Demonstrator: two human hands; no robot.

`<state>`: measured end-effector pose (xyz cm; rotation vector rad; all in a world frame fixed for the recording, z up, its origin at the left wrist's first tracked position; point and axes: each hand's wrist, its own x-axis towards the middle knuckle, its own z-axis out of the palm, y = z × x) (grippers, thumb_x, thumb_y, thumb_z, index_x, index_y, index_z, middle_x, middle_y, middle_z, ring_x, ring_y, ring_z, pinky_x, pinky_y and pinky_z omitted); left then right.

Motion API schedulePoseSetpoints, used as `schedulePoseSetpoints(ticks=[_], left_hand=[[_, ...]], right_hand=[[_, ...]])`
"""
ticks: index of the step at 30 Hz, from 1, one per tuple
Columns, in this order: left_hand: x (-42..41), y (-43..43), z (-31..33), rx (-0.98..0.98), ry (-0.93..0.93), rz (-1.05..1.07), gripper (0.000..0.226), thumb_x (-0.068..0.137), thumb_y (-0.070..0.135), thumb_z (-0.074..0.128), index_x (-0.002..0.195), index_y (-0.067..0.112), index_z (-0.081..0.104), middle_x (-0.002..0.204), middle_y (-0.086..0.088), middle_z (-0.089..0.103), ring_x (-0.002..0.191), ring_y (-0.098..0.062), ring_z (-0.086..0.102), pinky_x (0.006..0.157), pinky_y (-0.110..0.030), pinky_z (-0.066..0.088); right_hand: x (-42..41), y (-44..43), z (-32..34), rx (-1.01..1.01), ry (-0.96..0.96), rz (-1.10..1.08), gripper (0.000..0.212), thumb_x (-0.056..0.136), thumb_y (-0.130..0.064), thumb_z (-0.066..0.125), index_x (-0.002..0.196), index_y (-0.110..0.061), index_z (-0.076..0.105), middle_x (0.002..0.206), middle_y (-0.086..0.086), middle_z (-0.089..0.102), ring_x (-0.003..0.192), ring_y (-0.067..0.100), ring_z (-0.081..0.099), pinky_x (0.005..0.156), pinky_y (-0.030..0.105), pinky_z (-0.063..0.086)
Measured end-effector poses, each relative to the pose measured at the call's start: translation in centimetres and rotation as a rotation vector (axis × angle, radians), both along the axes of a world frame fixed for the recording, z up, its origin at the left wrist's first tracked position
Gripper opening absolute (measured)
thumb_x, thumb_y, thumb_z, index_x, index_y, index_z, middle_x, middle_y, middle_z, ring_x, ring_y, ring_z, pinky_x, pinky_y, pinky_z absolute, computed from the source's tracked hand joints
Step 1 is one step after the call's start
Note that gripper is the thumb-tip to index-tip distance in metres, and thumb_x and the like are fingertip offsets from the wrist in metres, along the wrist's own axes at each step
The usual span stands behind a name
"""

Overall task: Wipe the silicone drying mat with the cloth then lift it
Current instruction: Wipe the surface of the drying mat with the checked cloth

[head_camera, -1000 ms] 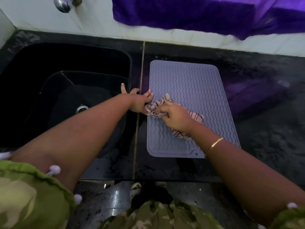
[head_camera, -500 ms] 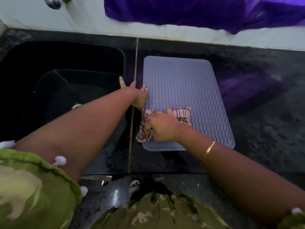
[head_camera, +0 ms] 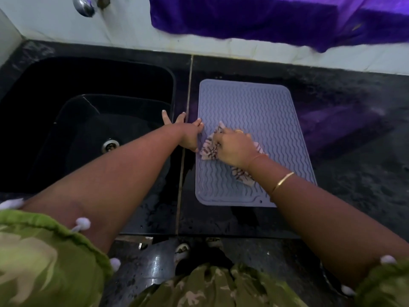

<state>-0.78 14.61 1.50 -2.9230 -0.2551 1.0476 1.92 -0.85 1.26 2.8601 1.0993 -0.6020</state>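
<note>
Wiping the mat, cloth bunched in my grip

My right hand fingers curl around the checked cloth, pressing it on the grey silicone drying mat; my left hand lies spread on its left edge, beside the black sink.

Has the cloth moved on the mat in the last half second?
Yes. The cloth, under the right hand, went from the mat's near left corner up toward its middle, farther from the near edge.

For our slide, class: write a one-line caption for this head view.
Right hand wipes checked cloth across grey silicone drying mat; left hand steadies its edge beside black sink.
</note>
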Motion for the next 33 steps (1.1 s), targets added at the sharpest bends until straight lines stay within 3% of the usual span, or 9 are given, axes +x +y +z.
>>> schedulePoseSetpoints(ticks=[4,8,13,17,21,24,28,30,33], left_hand=[[0.2,-0.6,0.3,0.043,0.023,-0.007,0.074,0.096,0.047,0.041,0.153,0.027,-0.002,0.159,0.011,-0.011,0.146,-0.030,-0.014,0.101,-0.071,-0.016],[0.2,-1.1,0.2,0.050,-0.053,-0.017,0.070,0.094,0.036,0.046,0.153,0.022,0.012,0.161,0.002,0.000,0.146,-0.032,-0.006,0.102,-0.072,-0.012],[0.0,-1.3,0.5,0.026,0.005,0.033,0.078,0.096,0.046,0.044,0.153,0.026,-0.005,0.159,0.011,-0.014,0.145,-0.029,-0.015,0.102,-0.073,-0.014],[-0.6,-0.9,0.1,-0.071,-0.053,0.087,0.082,0.094,0.040,0.053,0.152,0.028,-0.003,0.158,0.012,-0.015,0.145,-0.027,-0.017,0.103,-0.072,-0.013],[-0.6,-0.9,-0.1,-0.093,-0.064,0.096,0.081,0.093,0.040,0.054,0.152,0.029,-0.001,0.159,0.013,-0.013,0.145,-0.027,-0.016,0.104,-0.071,-0.012],[-0.4,-0.8,-0.4,-0.088,-0.075,0.092,0.079,0.093,0.039,0.053,0.153,0.032,0.002,0.159,0.014,-0.012,0.146,-0.027,-0.015,0.103,-0.071,-0.013],[0.0,-0.6,-1.1,-0.101,-0.074,0.141,0.085,0.088,0.042,0.057,0.151,0.036,0.000,0.159,0.010,-0.010,0.146,-0.024,-0.016,0.100,-0.071,-0.016],[-0.1,-0.6,-1.3,-0.095,-0.087,0.163,0.082,0.089,0.044,0.054,0.152,0.035,0.003,0.160,0.006,-0.006,0.146,-0.025,-0.015,0.101,-0.070,-0.017],[-0.4,-0.6,-0.6,-0.129,-0.095,0.172,0.077,0.093,0.039,0.050,0.152,0.032,0.002,0.160,0.009,-0.009,0.146,-0.029,-0.015,0.103,-0.070,-0.015]], right_hand=[[-2.6,-0.1,-0.5,0.082,-0.108,0.132,0.034,0.087,-0.026,0.049,0.119,-0.025,0.061,0.150,0.006,0.033,0.126,0.030,0.039,0.095,0.044,0.026],[-6.7,-1.4,-1.6,0.191,-0.188,0.464,0.022,0.074,-0.030,0.058,0.088,-0.024,0.073,0.104,0.000,0.063,0.102,0.028,0.050,0.083,0.042,0.022],[-6.3,-3.3,-2.2,0.187,-0.228,0.557,0.014,0.056,-0.033,0.063,0.061,-0.022,0.071,0.074,-0.006,0.064,0.078,0.025,0.057,0.075,0.040,0.027],[-1.7,-4.9,-0.5,0.242,-0.192,0.142,0.022,0.078,-0.028,0.052,0.084,-0.020,0.072,0.093,0.000,0.067,0.091,0.026,0.060,0.081,0.039,0.046],[1.5,-4.1,3.7,0.989,0.541,-0.662,0.029,0.080,0.012,0.040,0.068,-0.004,0.061,0.078,0.018,0.069,0.055,0.022,0.063,0.055,0.026,0.051],[2.2,-3.3,5.4,1.296,0.864,-0.774,0.028,0.088,0.008,0.035,0.077,0.001,0.059,0.076,0.012,0.069,0.057,0.023,0.067,0.051,0.028,0.054],[2.1,-2.4,6.0,1.430,1.078,-0.833,0.031,0.079,0.005,0.031,0.084,-0.003,0.060,0.091,0.019,0.061,0.086,0.034,0.061,0.087,0.046,0.053],[2.4,-2.2,5.6,1.448,1.136,-0.918,0.030,0.072,0.000,0.033,0.090,0.000,0.057,0.105,0.025,0.054,0.104,0.040,0.054,0.103,0.055,0.041],[4.3,-2.1,4.2,1.336,0.981,-1.008,0.021,0.072,-0.003,0.042,0.083,-0.006,0.059,0.098,0.018,0.064,0.100,0.033,0.061,0.092,0.045,0.051]])
